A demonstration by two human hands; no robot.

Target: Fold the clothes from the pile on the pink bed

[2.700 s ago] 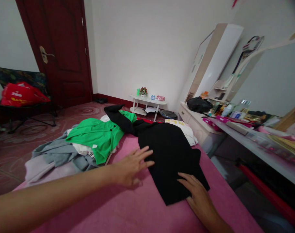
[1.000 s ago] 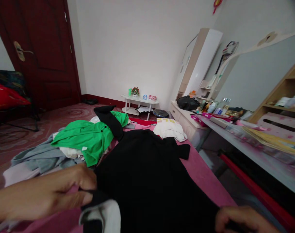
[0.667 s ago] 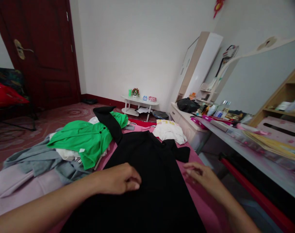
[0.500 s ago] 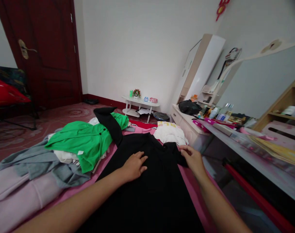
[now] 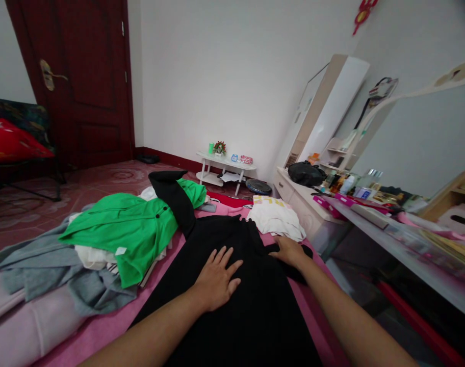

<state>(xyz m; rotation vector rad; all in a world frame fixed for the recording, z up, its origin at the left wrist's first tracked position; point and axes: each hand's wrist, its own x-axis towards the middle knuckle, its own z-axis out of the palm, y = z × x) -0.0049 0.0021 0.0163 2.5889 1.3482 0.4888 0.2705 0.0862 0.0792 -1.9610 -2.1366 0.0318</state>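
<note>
A black long-sleeved garment (image 5: 251, 306) lies spread in front of me on the pink bed cover (image 5: 91, 336). Flat on its upper part rests my left hand (image 5: 217, 280), fingers spread. My right hand (image 5: 289, 250) is at the garment's right shoulder, thumb and fingers closed on the sleeve cloth; part of the sleeve sticks out beyond the wrist. The left sleeve (image 5: 175, 199) stretches away across a green buttoned top (image 5: 121, 219). The garment's lower end runs out of view.
Grey clothing (image 5: 37, 270) and pale pink clothing (image 5: 45, 316) are heaped at left. A folded white shirt (image 5: 276, 219) lies beyond my right hand. At right stands a cluttered dressing table (image 5: 401, 250); a small white table (image 5: 227, 162) is by the far wall.
My right hand has moved inward and slightly nearer, and the right sleeve is bunched under it. My left hand still lies on the black garment, fingers more spread. The view has shifted slightly.
</note>
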